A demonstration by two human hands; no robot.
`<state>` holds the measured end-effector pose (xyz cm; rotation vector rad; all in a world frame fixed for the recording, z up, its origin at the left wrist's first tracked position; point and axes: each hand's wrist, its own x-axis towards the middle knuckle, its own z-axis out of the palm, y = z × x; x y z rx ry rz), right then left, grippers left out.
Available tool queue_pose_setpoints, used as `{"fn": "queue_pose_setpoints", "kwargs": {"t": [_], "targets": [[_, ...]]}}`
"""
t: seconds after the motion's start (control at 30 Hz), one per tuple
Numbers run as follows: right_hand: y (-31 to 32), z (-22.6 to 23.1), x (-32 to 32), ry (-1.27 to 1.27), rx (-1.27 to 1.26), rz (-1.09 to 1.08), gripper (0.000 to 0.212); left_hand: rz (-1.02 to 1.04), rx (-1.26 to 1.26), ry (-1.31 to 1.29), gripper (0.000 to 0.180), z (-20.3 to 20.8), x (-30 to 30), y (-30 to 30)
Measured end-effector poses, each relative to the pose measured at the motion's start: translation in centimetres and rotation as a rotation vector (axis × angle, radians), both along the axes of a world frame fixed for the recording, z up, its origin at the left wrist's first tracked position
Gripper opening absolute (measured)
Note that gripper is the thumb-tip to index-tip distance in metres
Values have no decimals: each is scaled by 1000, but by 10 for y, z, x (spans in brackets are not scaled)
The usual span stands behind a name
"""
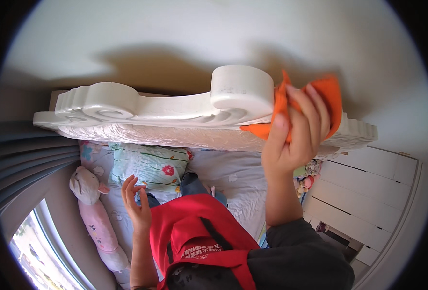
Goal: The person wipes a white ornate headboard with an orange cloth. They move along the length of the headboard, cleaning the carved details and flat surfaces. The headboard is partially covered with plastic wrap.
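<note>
Curtain (35, 157), grey and pleated, hangs below the left end of the carved white headboard (175, 107), the landmark for all places given. A pink plush toy (98, 224) lies along the bed, under the headboard's left part. Next comes the left hand (137, 203), raised well apart from the headboard on its near side; its fingers are parted and loosely curled, with nothing visible in their hold. Just beneath the headboard, a floral pillow (148, 164) rests on the bed. The person's red apron (199, 215) occupies the centre, nearer than the headboard. An orange cloth (331, 94) lies at the headboard's upper edge, just right of its tallest scroll, and appears to touch it. The right hand (298, 133) has its fingers bent and closed over the cloth, leaving loose corners. The cloth is probably light, soft and limp, best gripped by its bunched middle; the headboard looks rigid and smooth, perhaps slippery. White cabinets (368, 181) stand below the headboard's right end.
</note>
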<state>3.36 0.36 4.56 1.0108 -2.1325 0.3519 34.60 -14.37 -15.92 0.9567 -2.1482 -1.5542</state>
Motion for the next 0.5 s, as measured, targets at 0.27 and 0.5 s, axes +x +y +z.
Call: {"fn": "queue_pose_setpoints", "kwargs": {"t": [0.27, 0.5], "targets": [[-28, 12, 4, -143, -141, -66, 22, 37, 4, 12, 36, 3, 1, 2], [-86, -15, 10, -13, -48, 158, 23, 32, 41, -3, 35, -3, -10, 10]]}}
